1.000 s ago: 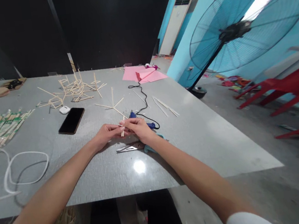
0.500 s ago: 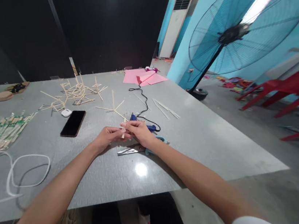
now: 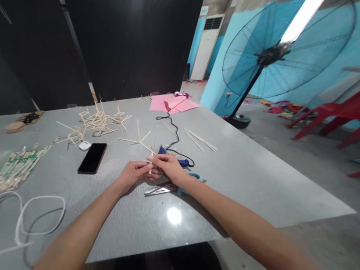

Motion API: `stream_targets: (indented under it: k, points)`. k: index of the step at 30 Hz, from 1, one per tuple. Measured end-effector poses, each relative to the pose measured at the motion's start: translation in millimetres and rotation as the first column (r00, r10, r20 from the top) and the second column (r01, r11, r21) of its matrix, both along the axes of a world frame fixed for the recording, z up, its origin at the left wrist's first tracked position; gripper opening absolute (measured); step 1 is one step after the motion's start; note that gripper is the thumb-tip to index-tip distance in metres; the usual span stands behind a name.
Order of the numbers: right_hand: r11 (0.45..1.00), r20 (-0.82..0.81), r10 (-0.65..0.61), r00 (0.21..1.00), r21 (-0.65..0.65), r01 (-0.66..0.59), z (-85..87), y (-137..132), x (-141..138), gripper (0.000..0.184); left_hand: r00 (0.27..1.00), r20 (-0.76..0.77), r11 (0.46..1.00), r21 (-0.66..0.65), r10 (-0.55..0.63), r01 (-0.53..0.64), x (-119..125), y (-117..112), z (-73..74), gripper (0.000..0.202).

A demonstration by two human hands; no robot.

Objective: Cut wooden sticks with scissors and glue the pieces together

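My left hand (image 3: 134,172) and my right hand (image 3: 169,166) meet over the grey table (image 3: 117,214), fingertips pinched together on a short thin wooden stick (image 3: 150,166). Just behind my hands lies a small frame of glued sticks (image 3: 138,138). A blue glue gun (image 3: 169,154) with a black cord rests just beyond my right hand. Scissors (image 3: 164,190) with teal handles lie under my right wrist, blades pointing left.
A black phone (image 3: 92,158) and a small white case (image 3: 84,145) lie at left centre. Behind them stands a pile of stick frames (image 3: 96,120). Packed sticks (image 3: 15,168) and a white cable (image 3: 27,215) are at far left. Pink paper (image 3: 172,102), a large fan (image 3: 275,56), red chairs (image 3: 353,114).
The view has tilted up a little, so everything sits lower in the frame. My hands stay together on the stick in the same place on the table.
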State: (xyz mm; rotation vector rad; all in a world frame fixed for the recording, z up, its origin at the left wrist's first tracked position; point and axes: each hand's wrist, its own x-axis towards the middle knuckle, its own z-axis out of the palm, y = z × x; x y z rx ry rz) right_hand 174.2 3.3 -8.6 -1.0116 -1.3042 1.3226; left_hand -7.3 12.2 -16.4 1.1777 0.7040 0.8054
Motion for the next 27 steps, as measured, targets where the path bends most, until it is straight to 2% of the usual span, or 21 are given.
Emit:
stream_targets:
  k: [3, 6, 9, 12, 14, 16, 17, 20, 22, 27]
  points:
    - [0.999, 0.039, -0.03, 0.999, 0.015, 0.029, 4.0, 4, 1, 0.059, 1.0, 0.01, 1.0, -0.005, 0.013, -0.013, -1, 1, -1.5, 0.042]
    - [0.99, 0.106, -0.123, 0.987, 0.087, 0.113, 14.8, 9, 12, 0.06, 0.999, 0.028, 0.999, -0.017, 0.032, -0.032, -3, 3, -1.6, 0.048]
    - [0.978, 0.207, -0.17, 0.963, 0.152, 0.14, 26.0, 4, 34, 0.047, 0.998, 0.046, 0.998, -0.028, 0.048, -0.047, -5, 5, -0.9, 0.052]
    - [0.98, 0.396, -0.097, 0.913, 0.2, 0.017, 31.1, -14, 64, 0.025, 0.997, 0.06, 0.998, -0.034, 0.055, -0.053, -6, 6, -1.3, 0.052]
    - [0.933, 0.703, -0.068, 0.708, 0.297, -0.205, 32.1, -31, 85, 0.019, 0.996, 0.067, 0.998, -0.038, 0.055, -0.053, -7, 8, -2.4, 0.05]
    - [0.887, 0.853, -0.038, 0.52, 0.269, -0.376, 33.6, -46, 103, 0.022, 0.996, 0.071, 0.998, -0.041, 0.054, -0.052, -8, 9, -3.5, 0.048]
    - [0.868, 0.885, -0.018, 0.465, 0.245, -0.433, 34.9, -53, 111, 0.025, 0.996, 0.073, 0.998, -0.041, 0.053, -0.05, -8, 10, -4.0, 0.048]
    - [0.837, 0.933, 0.035, 0.357, 0.168, -0.52, 39.8, -67, 123, 0.036, 0.996, 0.078, 0.998, -0.04, 0.042, -0.039, -10, 12, -4.8, 0.046]
    - [0.848, 0.955, 0.024, 0.295, 0.137, -0.512, 41.6, -73, 124, 0.039, 0.996, 0.08, 0.999, -0.039, 0.032, -0.029, -11, 13, -4.5, 0.046]
    - [0.866, 0.962, -0.155, 0.224, 0.242, -0.437, 37.6, -93, 116, 0.03, 0.994, 0.101, 0.999, -0.035, 0.03, -0.027, -14, 13, -1.8, 0.045]
